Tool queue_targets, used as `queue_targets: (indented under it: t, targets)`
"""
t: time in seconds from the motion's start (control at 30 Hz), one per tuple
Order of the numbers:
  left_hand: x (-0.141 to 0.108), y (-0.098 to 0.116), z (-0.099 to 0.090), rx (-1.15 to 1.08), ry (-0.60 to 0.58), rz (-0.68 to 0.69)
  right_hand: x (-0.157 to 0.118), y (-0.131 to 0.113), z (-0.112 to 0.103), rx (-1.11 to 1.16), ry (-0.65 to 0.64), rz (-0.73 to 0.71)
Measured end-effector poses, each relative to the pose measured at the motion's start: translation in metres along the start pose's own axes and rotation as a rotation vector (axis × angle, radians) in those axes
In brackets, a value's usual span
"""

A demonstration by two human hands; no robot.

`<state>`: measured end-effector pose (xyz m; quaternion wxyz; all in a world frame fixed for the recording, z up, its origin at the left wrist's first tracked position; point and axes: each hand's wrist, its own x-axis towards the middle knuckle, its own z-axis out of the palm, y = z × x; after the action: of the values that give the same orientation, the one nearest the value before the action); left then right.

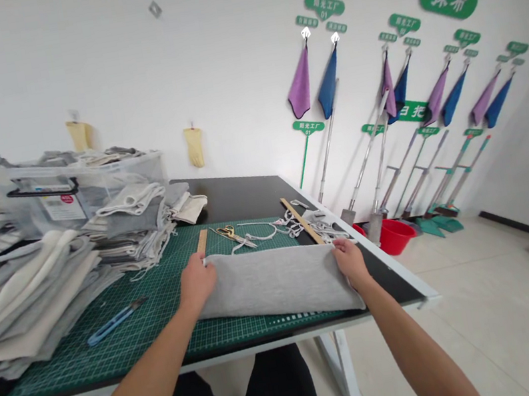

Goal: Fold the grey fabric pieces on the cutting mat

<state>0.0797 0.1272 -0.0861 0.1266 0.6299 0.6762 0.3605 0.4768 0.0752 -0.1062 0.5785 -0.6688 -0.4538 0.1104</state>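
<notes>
A light grey piece of fabric (pixel 279 283) is stretched between my two hands over the green cutting mat (pixel 166 339). My left hand (pixel 198 280) pinches its upper left corner, beside a wooden ruler (pixel 202 241). At the upper right corner, my right hand (pixel 350 261) is closed on the fabric's edge. Just beyond the cloth lie gold-handled scissors (pixel 234 235) and a tangle of fabric scraps (pixel 316 220). A second wooden strip (pixel 301 220) rests across the scraps. To the left, a blue utility knife (pixel 117 322) lies on the mat.
Piles of grey and white fabric (pixel 31 291) fill the table's left side, next to a clear plastic box (pixel 86 194). The table's white edge (pixel 380 253) runs along the right. Mops and a red bucket (pixel 393 236) stand on the floor by the wall.
</notes>
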Motion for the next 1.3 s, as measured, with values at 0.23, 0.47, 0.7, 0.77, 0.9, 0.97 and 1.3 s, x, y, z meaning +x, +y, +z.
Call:
queue_targets:
  t: [0.23, 0.47, 0.7, 0.77, 0.9, 0.97, 1.3]
  targets:
    - [0.002, 0.001, 0.008, 0.064, -0.044, -0.016, -0.001, 0.02, 0.006, -0.09, -0.049, 0.072]
    - [0.009, 0.0, 0.012, 0.11, -0.067, -0.005, 0.001, 0.024, 0.003, -0.184, -0.073, 0.055]
    - [0.002, 0.004, 0.01, 0.169, 0.044, 0.072, 0.001, 0.013, -0.002, -0.355, -0.06, -0.011]
    - [-0.002, 0.009, 0.003, 0.184, 0.106, 0.149, 0.0, 0.002, -0.006, -0.411, -0.041, -0.078]
    - [-0.009, 0.023, -0.013, 0.203, 0.089, 0.362, -0.02, -0.031, -0.005, -0.475, -0.109, -0.27]
    - [-0.02, 0.029, -0.014, 0.205, 0.026, 0.478, -0.041, -0.051, 0.004, -0.548, -0.249, -0.447]
    - [-0.105, 0.031, 0.022, 0.253, -0.521, 0.813, -0.14, -0.077, 0.056, -0.736, -0.788, -0.662]
